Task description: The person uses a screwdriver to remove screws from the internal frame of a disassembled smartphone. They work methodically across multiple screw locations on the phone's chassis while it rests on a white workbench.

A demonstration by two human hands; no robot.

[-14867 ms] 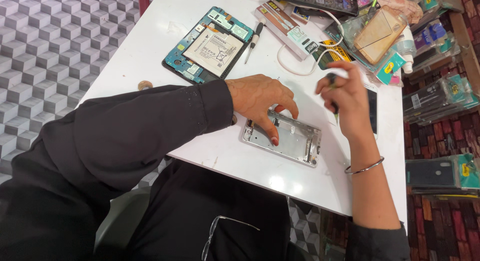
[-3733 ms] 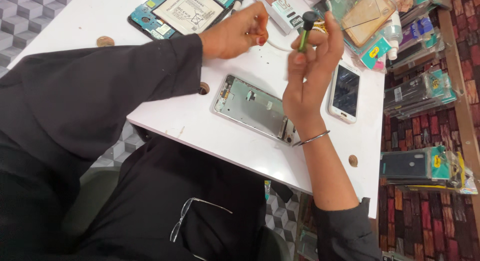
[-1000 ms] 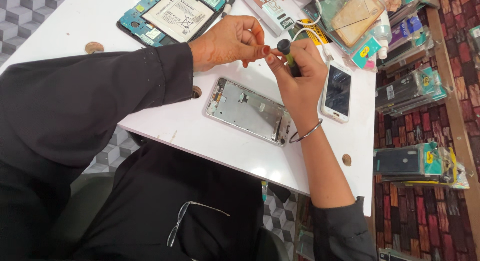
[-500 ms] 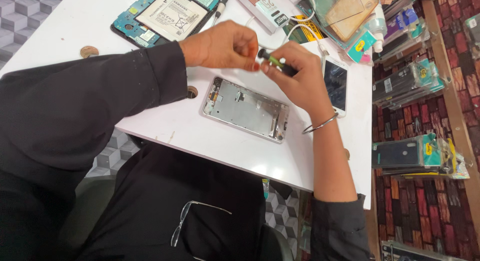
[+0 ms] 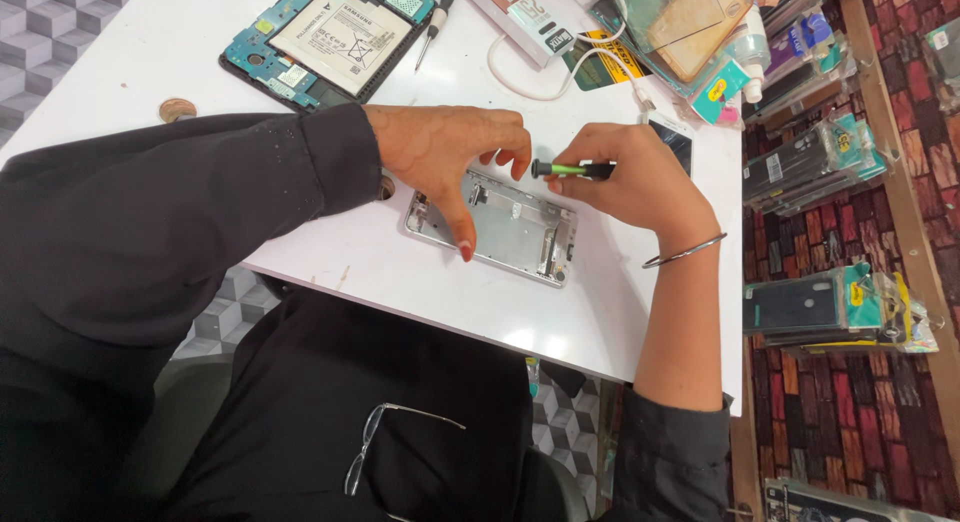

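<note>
On the near part of the white table [image 5: 420, 282] lies the opened phone frame [image 5: 500, 230], with the left hand [image 5: 445, 157] arched over it, fingers spread and the thumb pressed on its near edge. Just beyond, the right hand [image 5: 635, 182] pinches a small green-and-black screwdriver [image 5: 572, 168] lying nearly level above the frame's far edge; it likely works best with the frame pinned flat and the tip seated squarely before turning. Farther off lie an opened tablet [image 5: 325, 42] and a white cable [image 5: 540, 82].

Two hands, left hand [image 5: 445, 162], right hand [image 5: 635, 182], two screwdrivers [image 5: 570, 169] [image 5: 437, 10], one metal phone frame [image 5: 510, 227], one opened tablet [image 5: 325, 37], one coin [image 5: 177, 109]
</note>
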